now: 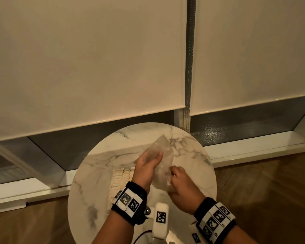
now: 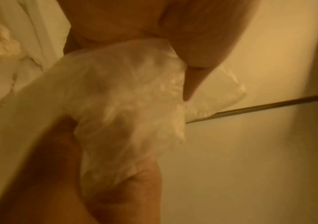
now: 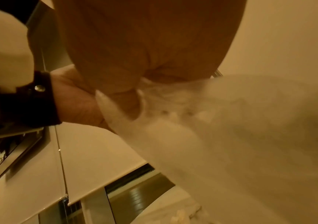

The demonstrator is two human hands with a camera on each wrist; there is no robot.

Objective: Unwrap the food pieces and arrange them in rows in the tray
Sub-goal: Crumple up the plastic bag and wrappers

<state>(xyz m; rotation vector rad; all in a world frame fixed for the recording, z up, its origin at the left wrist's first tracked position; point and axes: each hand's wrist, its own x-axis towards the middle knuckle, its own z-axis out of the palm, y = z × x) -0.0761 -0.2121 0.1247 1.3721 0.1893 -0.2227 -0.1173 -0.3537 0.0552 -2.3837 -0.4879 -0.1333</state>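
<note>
A crumpled clear plastic wrap (image 1: pixel 163 160) is held up over the round marble table (image 1: pixel 95 173). My left hand (image 1: pixel 149 163) grips its upper part, thumb across the front. My right hand (image 1: pixel 179 180) pinches its lower edge. In the left wrist view the plastic wrap (image 2: pixel 127 106) fills the middle between thumb and fingers. The right wrist view shows the plastic wrap (image 3: pixel 231 136) blurred, with my left hand (image 3: pixel 77 103) behind it. Rows of pale food pieces (image 1: pixel 121 176) lie in the tray, mostly hidden behind my left wrist. Whether food is inside the wrap I cannot tell.
Window blinds (image 1: pixel 86 59) hang behind the table, with a bead chain (image 1: pixel 189 67) between them. A white sill (image 1: pixel 253 147) runs along the wall. Wooden floor (image 1: pixel 262 191) lies to the right and left of the table. A white device with a marker (image 1: pixel 160 219) sits near my wrists.
</note>
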